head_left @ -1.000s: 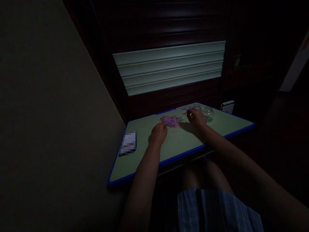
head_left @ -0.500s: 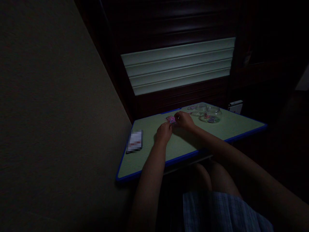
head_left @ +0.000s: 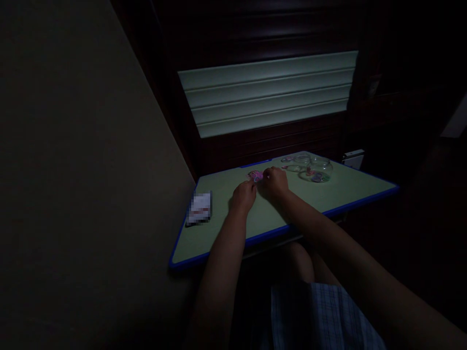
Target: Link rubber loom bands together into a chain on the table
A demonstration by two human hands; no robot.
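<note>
In the dim head view, a small pile of pink, purple and pale ring-like pieces (head_left: 256, 174) lies on the pale green table (head_left: 219, 233). My left hand (head_left: 244, 196) is at the near side of the pile, its fingers closed in a pinch by a pale blue looped piece. Just right of the pile, my right hand (head_left: 276, 181) also has its fingertips pinched together. What either pinch holds is too dark and small to name. Further right stands a clear rounded jar (head_left: 321, 170) with green and purple bits inside.
Smaller clear containers (head_left: 302, 159) sit behind and left of the jar. A flat blurred-out object (head_left: 199, 208) lies at the table's left edge, beside a wall (head_left: 91, 170). A blue rim (head_left: 270, 236) borders the table. Behind it rises a dark panel with pale slats (head_left: 270, 92).
The view has shifted slightly, so the table appears a little further left and higher. My right hand has made a small movement beside the pile; both hands stay pinched.
</note>
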